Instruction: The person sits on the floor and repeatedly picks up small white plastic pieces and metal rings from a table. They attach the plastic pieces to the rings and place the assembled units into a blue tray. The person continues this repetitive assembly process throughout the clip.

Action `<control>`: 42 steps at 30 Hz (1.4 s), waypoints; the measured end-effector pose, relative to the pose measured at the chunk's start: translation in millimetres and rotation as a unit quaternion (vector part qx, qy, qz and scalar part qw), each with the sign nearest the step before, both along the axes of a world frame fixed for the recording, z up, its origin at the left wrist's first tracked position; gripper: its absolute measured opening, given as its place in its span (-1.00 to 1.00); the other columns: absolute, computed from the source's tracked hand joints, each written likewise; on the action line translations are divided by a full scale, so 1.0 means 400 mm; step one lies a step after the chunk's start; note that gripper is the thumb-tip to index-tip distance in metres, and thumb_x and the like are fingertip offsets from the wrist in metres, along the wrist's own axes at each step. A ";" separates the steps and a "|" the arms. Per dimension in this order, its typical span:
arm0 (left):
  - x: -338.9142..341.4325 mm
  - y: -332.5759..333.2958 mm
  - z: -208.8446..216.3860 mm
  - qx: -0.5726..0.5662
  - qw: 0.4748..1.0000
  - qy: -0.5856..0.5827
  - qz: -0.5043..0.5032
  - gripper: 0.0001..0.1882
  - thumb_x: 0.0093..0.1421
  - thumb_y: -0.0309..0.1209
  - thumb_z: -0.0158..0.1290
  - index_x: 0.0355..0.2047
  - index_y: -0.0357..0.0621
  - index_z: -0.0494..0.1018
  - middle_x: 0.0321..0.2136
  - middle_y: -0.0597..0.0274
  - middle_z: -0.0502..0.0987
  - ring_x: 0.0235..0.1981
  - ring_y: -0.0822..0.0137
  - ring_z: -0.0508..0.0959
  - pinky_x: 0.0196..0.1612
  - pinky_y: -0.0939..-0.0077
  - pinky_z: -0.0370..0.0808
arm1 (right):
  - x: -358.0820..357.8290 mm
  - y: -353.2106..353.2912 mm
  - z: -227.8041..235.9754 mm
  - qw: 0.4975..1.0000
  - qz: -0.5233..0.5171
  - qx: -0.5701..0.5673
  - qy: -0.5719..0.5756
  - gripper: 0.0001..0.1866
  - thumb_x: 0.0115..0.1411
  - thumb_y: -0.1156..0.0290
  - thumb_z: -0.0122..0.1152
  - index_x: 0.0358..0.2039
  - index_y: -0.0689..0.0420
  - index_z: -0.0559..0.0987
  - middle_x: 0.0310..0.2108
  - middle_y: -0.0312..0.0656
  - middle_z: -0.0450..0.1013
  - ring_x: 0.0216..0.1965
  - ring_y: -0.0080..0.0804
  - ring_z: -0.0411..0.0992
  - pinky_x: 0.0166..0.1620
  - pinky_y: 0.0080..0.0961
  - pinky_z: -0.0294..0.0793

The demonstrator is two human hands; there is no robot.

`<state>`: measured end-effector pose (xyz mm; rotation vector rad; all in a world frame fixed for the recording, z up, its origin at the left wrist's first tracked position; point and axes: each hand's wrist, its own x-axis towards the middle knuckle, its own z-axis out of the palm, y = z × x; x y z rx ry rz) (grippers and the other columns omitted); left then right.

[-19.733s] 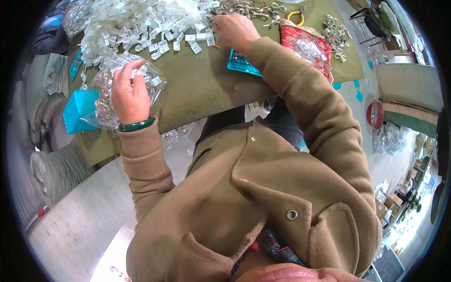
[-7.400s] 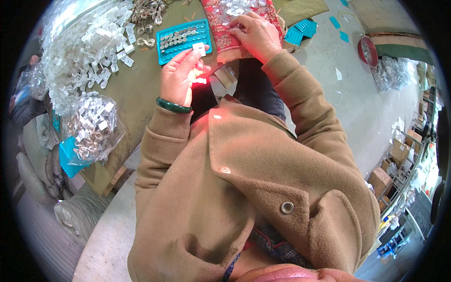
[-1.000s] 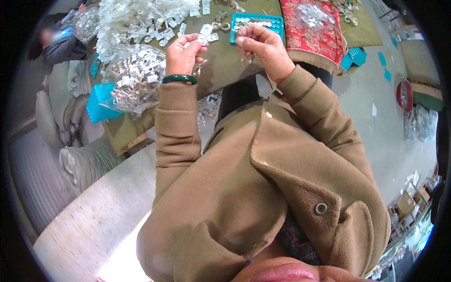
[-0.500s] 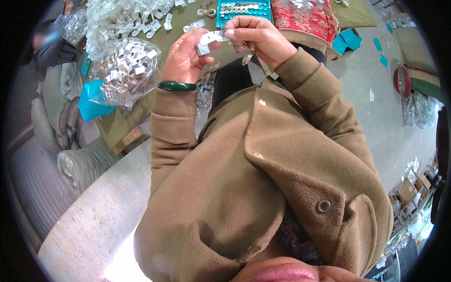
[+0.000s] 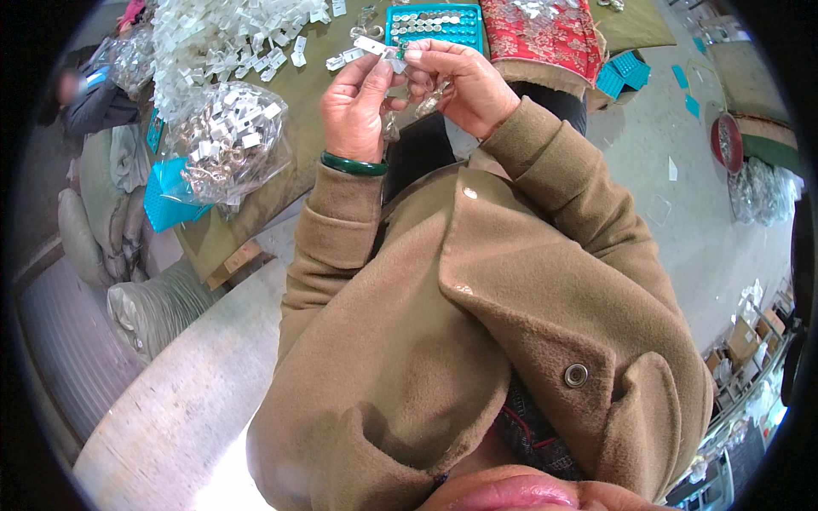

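Note:
My left hand (image 5: 356, 111), above a green bangle (image 5: 353, 164), is closed with thumb and fingers pinching a small white plastic tag (image 5: 370, 44). My right hand (image 5: 467, 85) meets it fingertip to fingertip, closed on a thin chain (image 5: 432, 101) whose bundled strands hang below the fingers. Between the fingertips the join of tag and chain is too small to make out. Just beyond the hands lie more white tags (image 5: 344, 59) and a turquoise tray (image 5: 434, 11) with rows of round silvery pieces.
A heap of white tags (image 5: 230, 38) covers the table's far left. Nearer stands a clear bag (image 5: 228, 140) of tagged chains, by a turquoise basket (image 5: 168, 192). Red patterned cloth (image 5: 545, 43) lies at the right. Another person (image 5: 94, 94) is at far left.
My left hand has moved right and turned, bringing its fingertips up against my right hand's. The white tag now points up and left. The view has shifted slightly.

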<state>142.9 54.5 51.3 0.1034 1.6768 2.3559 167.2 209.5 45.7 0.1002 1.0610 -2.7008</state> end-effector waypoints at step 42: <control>-0.012 0.010 0.005 -0.160 0.985 -0.053 0.019 -0.78 0.19 -0.39 0.12 -0.19 -0.24 0.54 -0.41 0.31 0.58 -0.58 0.60 0.50 -0.66 0.81 0.25 | -0.019 0.004 -0.029 0.938 -0.048 0.333 0.089 -0.85 0.14 0.45 0.22 -0.27 0.17 0.54 -0.50 -0.43 0.38 -0.50 -0.73 0.27 -0.45 -0.74 0.26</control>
